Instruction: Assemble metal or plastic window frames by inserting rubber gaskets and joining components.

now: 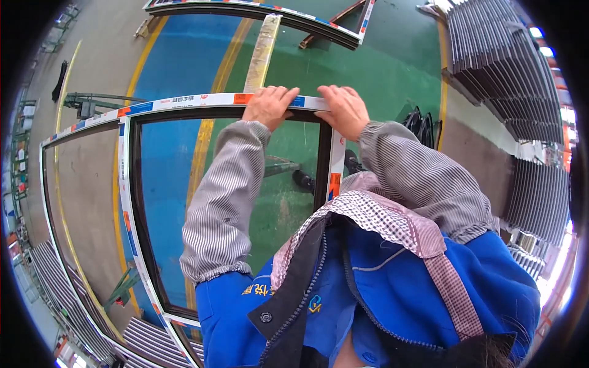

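A large window frame (202, 100) lies across the view in front of me, its rails covered in white protective film with orange and blue patches. Dark inner edging runs around its right-hand opening, through which the floor shows. My left hand (267, 108) is closed over the far rail, fingers bent across its top. Close to the far right corner, my right hand (345, 111) grips the same rail, its thumb side toward the left hand. A short stretch of rail shows between the two hands. The undersides of both hands are hidden.
Beyond the rail, a bar wrapped in yellowish film (264, 54) reaches toward a second film-covered frame (245, 7). Stacked dark profiles (503, 61) stand at the right, with more long profiles (156, 343) at the lower left. A green metal stand (92, 101) is at the left.
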Available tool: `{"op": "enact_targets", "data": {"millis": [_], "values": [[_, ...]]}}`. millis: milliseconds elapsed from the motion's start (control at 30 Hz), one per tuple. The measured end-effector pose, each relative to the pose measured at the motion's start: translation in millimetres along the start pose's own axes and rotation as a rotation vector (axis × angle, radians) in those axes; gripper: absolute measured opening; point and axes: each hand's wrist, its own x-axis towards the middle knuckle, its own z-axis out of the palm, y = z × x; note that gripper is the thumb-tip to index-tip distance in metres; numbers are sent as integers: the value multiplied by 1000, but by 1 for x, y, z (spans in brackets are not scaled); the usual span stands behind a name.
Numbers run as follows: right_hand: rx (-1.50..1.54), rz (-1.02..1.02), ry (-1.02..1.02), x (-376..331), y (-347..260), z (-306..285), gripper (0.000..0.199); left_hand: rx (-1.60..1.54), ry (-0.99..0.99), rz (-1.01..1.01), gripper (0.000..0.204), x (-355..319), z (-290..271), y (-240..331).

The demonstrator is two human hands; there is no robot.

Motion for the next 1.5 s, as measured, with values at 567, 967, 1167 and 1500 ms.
{"op": "enact_targets", "data": {"millis": [567, 967, 1167, 1500], "values": [[71, 316, 5, -129, 106, -11, 39, 14, -26, 38, 54, 44, 23, 68], [92, 238, -36, -127, 114, -14, 32, 14, 34, 4, 44, 30, 26, 74], [111, 212, 8, -118, 135, -26, 30, -537, 219, -649, 57, 1, 10, 173], [305, 0, -92, -41, 179, -5, 26, -57, -17, -1099, 46, 47, 22, 206]]}}
